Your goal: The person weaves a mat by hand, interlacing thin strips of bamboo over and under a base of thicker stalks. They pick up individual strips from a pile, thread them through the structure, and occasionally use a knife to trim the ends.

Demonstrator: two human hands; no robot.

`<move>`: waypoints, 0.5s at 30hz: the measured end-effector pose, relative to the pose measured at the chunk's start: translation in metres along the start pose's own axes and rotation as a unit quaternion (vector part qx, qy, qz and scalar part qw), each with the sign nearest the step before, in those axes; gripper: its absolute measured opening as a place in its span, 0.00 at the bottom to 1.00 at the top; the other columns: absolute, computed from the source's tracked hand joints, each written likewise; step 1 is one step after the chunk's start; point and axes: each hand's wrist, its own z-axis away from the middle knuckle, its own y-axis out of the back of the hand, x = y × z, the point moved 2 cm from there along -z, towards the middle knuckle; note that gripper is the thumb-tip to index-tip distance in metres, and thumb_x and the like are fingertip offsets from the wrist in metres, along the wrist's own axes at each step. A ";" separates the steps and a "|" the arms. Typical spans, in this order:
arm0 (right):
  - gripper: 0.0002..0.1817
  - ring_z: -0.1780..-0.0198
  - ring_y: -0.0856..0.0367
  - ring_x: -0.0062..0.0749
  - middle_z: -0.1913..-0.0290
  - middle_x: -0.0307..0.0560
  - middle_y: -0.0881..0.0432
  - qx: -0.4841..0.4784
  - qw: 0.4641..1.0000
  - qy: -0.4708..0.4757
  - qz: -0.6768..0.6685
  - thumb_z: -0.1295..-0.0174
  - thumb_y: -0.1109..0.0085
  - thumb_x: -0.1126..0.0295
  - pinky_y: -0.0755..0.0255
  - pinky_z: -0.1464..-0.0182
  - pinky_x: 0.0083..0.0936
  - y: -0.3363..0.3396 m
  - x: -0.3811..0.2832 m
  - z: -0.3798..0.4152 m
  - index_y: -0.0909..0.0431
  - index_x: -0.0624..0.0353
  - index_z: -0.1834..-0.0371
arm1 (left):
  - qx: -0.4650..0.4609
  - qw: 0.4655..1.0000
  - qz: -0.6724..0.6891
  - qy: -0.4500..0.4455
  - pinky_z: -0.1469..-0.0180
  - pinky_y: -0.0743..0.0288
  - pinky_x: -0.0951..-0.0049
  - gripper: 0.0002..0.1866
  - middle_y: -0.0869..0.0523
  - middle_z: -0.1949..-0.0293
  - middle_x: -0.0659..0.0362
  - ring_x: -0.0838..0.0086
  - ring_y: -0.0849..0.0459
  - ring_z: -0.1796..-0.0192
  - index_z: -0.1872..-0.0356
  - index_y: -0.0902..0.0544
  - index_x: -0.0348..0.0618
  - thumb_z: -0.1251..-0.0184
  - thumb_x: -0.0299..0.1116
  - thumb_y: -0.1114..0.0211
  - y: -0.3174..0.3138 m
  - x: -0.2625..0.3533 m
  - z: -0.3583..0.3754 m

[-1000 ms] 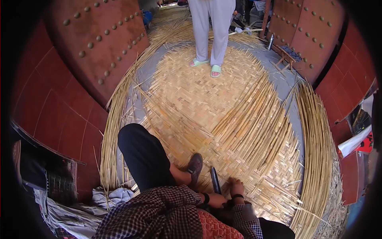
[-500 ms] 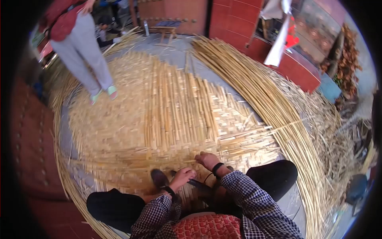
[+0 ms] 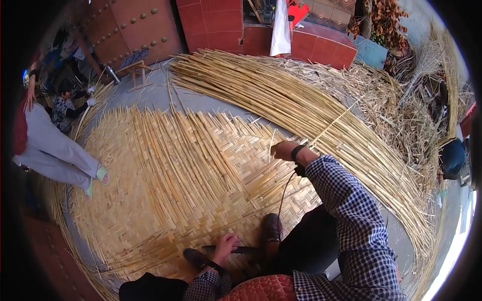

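Note:
My right hand (image 3: 284, 150) reaches forward over the far right part of the mat, its fingers closed on a thin pale reed strip (image 3: 273, 140). Low down, close to my left shoe (image 3: 196, 258), my left hand (image 3: 227, 244) is curled round a long dark tool (image 3: 246, 250) that looks like a blade. Under both hands spreads a large woven reed mat (image 3: 118, 195) in a zigzag pattern. Loose split reeds (image 3: 175, 165) lie side by side across its middle. A thin dark cord (image 3: 285, 193) hangs from near my right wrist.
Beyond the mat curves a thick bundle of long reeds (image 3: 281, 105), with a heap of dry husks (image 3: 396, 120) behind it. A person (image 3: 52, 143) in grey trousers stands at the mat's left edge; another person (image 3: 64, 108) crouches behind. A wooden stool (image 3: 135, 72) and a flask (image 3: 113, 75) stand farther back.
My right hand has moved forward and right, away from my left hand, with a thin strip now showing in it. The left hand sits lower in view, and the view has turned right.

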 end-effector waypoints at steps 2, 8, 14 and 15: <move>0.13 0.46 0.16 0.51 0.51 0.52 0.13 0.048 0.997 -0.031 0.044 0.37 0.40 0.63 0.23 0.47 0.43 0.032 0.069 -0.007 0.16 0.48 0.50 | -0.013 1.000 0.009 -0.010 0.58 0.22 0.77 0.11 0.13 0.58 0.61 0.77 0.15 0.59 0.47 0.18 0.41 0.22 0.33 0.42 0.004 -0.001 -0.010; 0.17 0.45 0.17 0.53 0.50 0.54 0.13 0.232 0.951 -0.190 -0.073 0.40 0.35 0.65 0.23 0.43 0.43 0.039 0.248 -0.031 0.17 0.53 0.48 | 0.008 1.000 -0.003 0.022 0.51 0.18 0.74 0.11 0.14 0.59 0.59 0.73 0.13 0.56 0.50 0.18 0.37 0.23 0.34 0.41 0.054 -0.029 -0.038; 0.24 0.37 0.25 0.61 0.38 0.64 0.23 0.357 0.836 -0.397 -0.126 0.36 0.37 0.55 0.29 0.35 0.51 0.046 0.319 -0.049 0.20 0.54 0.41 | 0.066 0.989 -0.130 0.004 0.52 0.18 0.70 0.17 0.15 0.49 0.54 0.70 0.13 0.53 0.41 0.21 0.37 0.24 0.36 0.40 0.078 -0.015 -0.039; 0.23 0.36 0.26 0.58 0.37 0.61 0.23 0.365 0.827 -0.412 -0.115 0.33 0.42 0.53 0.30 0.35 0.51 0.049 0.328 -0.051 0.21 0.52 0.40 | 0.072 0.990 -0.119 -0.001 0.51 0.19 0.70 0.17 0.15 0.48 0.54 0.70 0.13 0.53 0.41 0.20 0.37 0.24 0.35 0.40 0.079 -0.012 -0.034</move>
